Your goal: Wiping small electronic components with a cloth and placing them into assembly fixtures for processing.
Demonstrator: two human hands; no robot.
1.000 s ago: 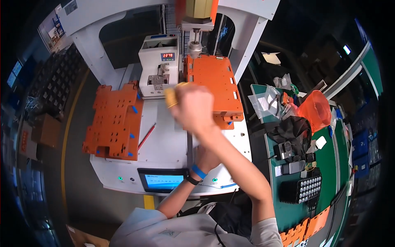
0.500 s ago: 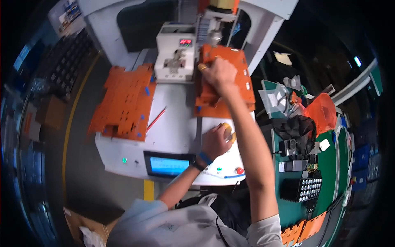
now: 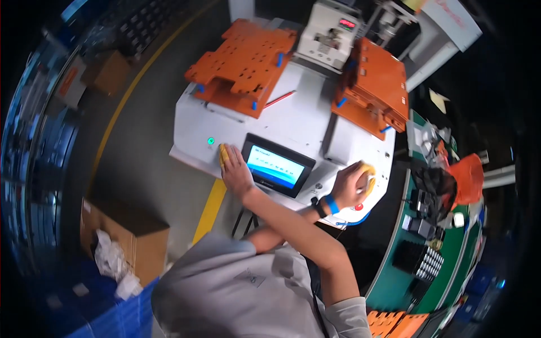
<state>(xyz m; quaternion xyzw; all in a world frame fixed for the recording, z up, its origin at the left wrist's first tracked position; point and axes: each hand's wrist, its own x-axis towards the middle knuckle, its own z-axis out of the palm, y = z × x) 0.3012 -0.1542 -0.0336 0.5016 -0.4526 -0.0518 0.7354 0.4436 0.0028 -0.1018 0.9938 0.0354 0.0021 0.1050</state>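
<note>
My arms cross in front of a white bench machine. My right hand reaches left and lies flat on the front panel, its yellow-capped fingertips beside a lit green button. My left hand, with a dark watch and a blue wristband, rests curled on the front right corner of the panel, yellow-capped fingers bent, just above a small red button. Between both hands sits a touchscreen with a blue display. Neither hand holds anything.
Two orange fixture plates lie on the machine, one at back left and one at back right, with a white dispenser unit between them. A green side table holds black parts. A cardboard box stands on the floor by a yellow line.
My right hand left the right orange plate and came down across to the front left panel. My left hand stayed at the front right corner. The view swung left.
</note>
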